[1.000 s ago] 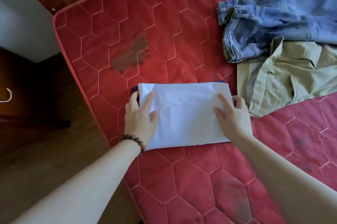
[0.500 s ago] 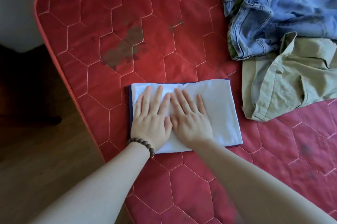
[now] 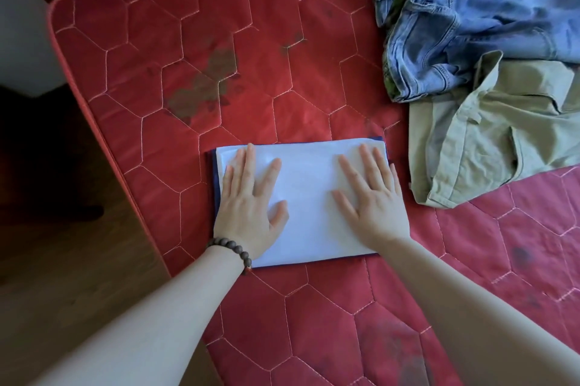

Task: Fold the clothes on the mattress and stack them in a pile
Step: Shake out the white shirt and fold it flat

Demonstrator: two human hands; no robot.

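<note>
Left hand (image 3: 248, 206) and right hand (image 3: 373, 202) press flat, fingers straight, on the folded white cloth rectangle (image 3: 306, 197) near the red quilted mattress's (image 3: 282, 55) left edge, probably smoothing creases. Unfolded blue denim jeans (image 3: 477, 30) and khaki cotton trousers (image 3: 499, 131) lie toward the far right corner.

You're in a home bedroom: a red quilted mattress (image 3: 314, 40) with hexagon stitching lies over a wooden floor (image 3: 62, 260), and everyday clothes, blue jeans (image 3: 470, 24) and a khaki garment (image 3: 502, 134), lie loose on it.
</note>
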